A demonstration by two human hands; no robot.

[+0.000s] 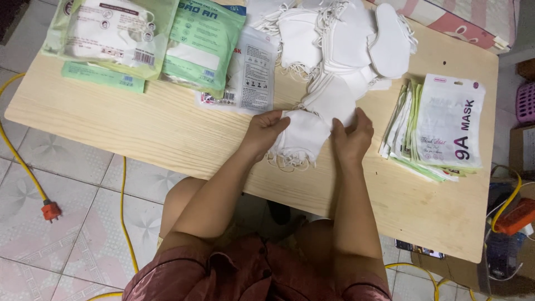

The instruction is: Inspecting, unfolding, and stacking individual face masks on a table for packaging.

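— Left hand (pixel 266 129) and right hand (pixel 352 134)?
— Each grip pinched on one side of the small stack of folded white fabric masks (pixel 301 136), squaring it up near the front edge of the pale wooden desk (pixel 167 128).
— Supplies?
— Loose white mask pile (pixel 340 39) along the back edge, within reach; flat printed pouches (pixel 440 125) stacked at the right edge, probably for bagging.

The top edge cuts off the green packets (pixel 117 33) and the white mask pile (pixel 340 33).
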